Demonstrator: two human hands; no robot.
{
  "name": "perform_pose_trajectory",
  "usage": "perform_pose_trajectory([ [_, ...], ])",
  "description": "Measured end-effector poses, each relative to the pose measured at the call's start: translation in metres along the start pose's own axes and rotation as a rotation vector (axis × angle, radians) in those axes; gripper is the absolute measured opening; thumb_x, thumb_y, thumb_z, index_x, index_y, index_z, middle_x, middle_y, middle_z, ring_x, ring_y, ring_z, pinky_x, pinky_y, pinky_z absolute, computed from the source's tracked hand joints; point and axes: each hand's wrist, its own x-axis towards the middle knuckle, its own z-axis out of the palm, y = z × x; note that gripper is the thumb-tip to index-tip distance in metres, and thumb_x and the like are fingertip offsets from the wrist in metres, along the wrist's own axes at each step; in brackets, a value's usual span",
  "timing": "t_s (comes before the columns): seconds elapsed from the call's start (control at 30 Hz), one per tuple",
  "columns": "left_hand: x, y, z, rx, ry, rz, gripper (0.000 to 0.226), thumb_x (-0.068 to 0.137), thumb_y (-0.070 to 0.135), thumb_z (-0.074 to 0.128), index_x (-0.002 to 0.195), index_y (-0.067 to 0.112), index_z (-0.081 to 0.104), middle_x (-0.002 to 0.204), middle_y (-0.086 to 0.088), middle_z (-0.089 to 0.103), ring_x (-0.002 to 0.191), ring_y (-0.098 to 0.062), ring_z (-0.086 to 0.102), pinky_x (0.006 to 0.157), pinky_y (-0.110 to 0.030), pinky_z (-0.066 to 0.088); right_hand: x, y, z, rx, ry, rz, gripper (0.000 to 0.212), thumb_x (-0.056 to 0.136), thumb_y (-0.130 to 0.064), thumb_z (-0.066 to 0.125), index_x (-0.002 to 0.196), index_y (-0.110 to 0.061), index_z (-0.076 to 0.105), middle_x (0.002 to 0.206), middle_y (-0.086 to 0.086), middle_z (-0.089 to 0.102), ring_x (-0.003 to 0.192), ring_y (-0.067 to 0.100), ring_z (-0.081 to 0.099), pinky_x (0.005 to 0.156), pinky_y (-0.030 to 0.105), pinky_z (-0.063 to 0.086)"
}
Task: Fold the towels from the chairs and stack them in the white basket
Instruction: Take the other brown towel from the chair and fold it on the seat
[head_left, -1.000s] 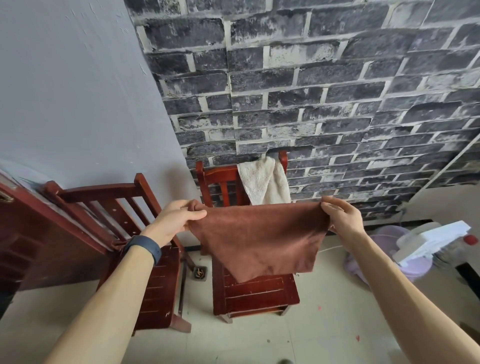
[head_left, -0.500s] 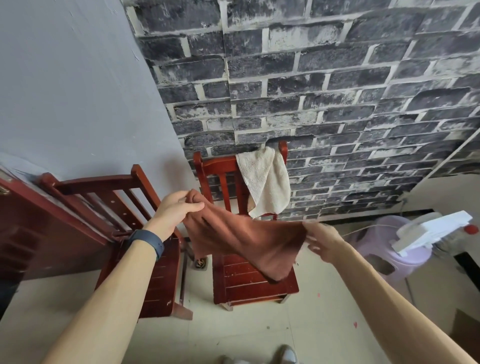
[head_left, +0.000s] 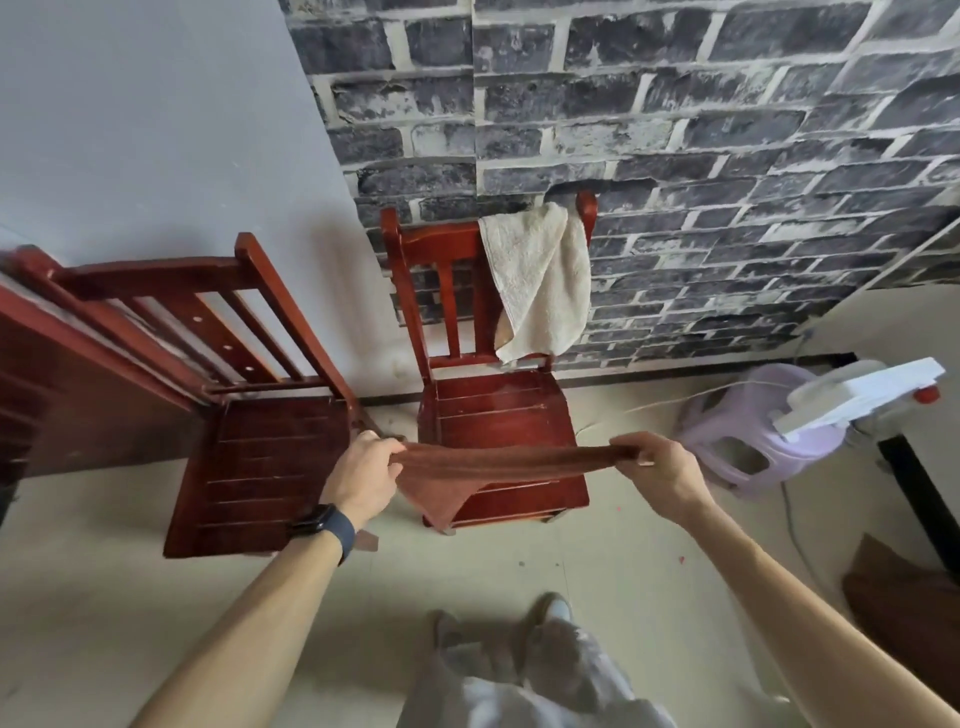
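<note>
A brown towel (head_left: 467, 470) is stretched flat between my two hands above the front of the middle red chair (head_left: 498, 415). My left hand (head_left: 363, 475) pinches its left end, my right hand (head_left: 660, 475) pinches its right end, and one loose corner hangs down below. A cream towel (head_left: 537, 280) is draped over the back rail of that same chair. A second red chair (head_left: 260, 457) stands to the left with a bare seat. No white basket is in view.
A lilac plastic stool (head_left: 748, 431) and a white appliance (head_left: 862, 395) on a black stand sit at the right, with a cord on the floor. A dark red wooden panel (head_left: 62, 374) is at the left. My legs and shoes (head_left: 519, 649) show below.
The towel went from hanging open in front of me to lying stretched as a low, narrow band; both hands dropped down. The view tilted toward the floor.
</note>
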Motion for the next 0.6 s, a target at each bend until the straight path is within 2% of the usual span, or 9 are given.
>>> perform_pose_trajectory([
  [0.07, -0.005, -0.008, 0.02, 0.107, -0.013, 0.011, 0.025, 0.099, 0.026, 0.055, 0.119, 0.022, 0.068, 0.112, -0.004, 0.056, 0.099, -0.027, 0.063, 0.08, -0.036, 0.052, -0.002, 0.015, 0.008, -0.158, 0.031, -0.013, 0.022, 0.085, -0.013, 0.072, 0.102, -0.024, 0.078, 0.098, 0.0, 0.073, 0.09, 0.023, 0.066, 0.081, 0.029, 0.048],
  [0.13, -0.007, -0.012, 0.035, 0.251, -0.039, 0.049, 0.027, 0.102, 0.034, 0.047, 0.119, 0.028, 0.066, 0.114, 0.0, 0.059, 0.099, -0.025, 0.063, 0.074, -0.034, 0.05, 0.0, 0.027, 0.013, -0.21, 0.025, 0.0, 0.017, 0.084, -0.017, 0.072, 0.097, -0.027, 0.078, 0.099, -0.001, 0.071, 0.087, 0.022, 0.067, 0.084, 0.033, 0.051],
  [0.23, 0.006, -0.012, 0.047, 0.369, -0.099, 0.041, 0.028, 0.105, 0.038, 0.035, 0.114, 0.028, 0.06, 0.108, 0.001, 0.064, 0.096, -0.025, 0.066, 0.069, -0.034, 0.047, 0.023, 0.036, 0.016, -0.255, -0.021, 0.031, 0.013, 0.086, -0.025, 0.07, 0.094, -0.034, 0.075, 0.097, -0.007, 0.067, 0.08, 0.017, 0.065, 0.08, 0.031, 0.051],
  [0.37, 0.053, -0.006, 0.064, 0.338, -0.088, -0.145, 0.028, 0.104, 0.044, 0.031, 0.109, 0.028, 0.054, 0.104, -0.003, 0.069, 0.095, -0.029, 0.067, 0.066, -0.031, 0.044, 0.091, 0.04, 0.033, -0.272, -0.027, 0.039, 0.014, 0.087, -0.036, 0.065, 0.099, -0.037, 0.072, 0.096, -0.004, 0.07, 0.091, 0.026, 0.064, 0.083, 0.036, 0.053],
  [0.5, 0.12, -0.004, 0.093, 0.318, -0.027, -0.286, 0.034, 0.103, 0.05, 0.033, 0.117, 0.031, 0.058, 0.105, -0.008, 0.07, 0.096, -0.033, 0.067, 0.067, -0.031, 0.041, 0.174, 0.048, 0.066, -0.268, 0.016, 0.078, 0.02, 0.087, -0.04, 0.06, 0.104, -0.037, 0.07, 0.103, 0.0, 0.072, 0.097, 0.031, 0.064, 0.084, 0.038, 0.053],
  [0.6, 0.173, -0.013, 0.126, 0.23, -0.021, -0.371, 0.033, 0.102, 0.05, 0.038, 0.112, 0.03, 0.063, 0.104, -0.009, 0.071, 0.094, -0.036, 0.067, 0.064, -0.031, 0.04, 0.226, 0.062, 0.098, -0.271, 0.05, 0.109, 0.021, 0.089, -0.038, 0.058, 0.107, -0.035, 0.07, 0.104, 0.004, 0.072, 0.099, 0.035, 0.063, 0.081, 0.038, 0.051],
])
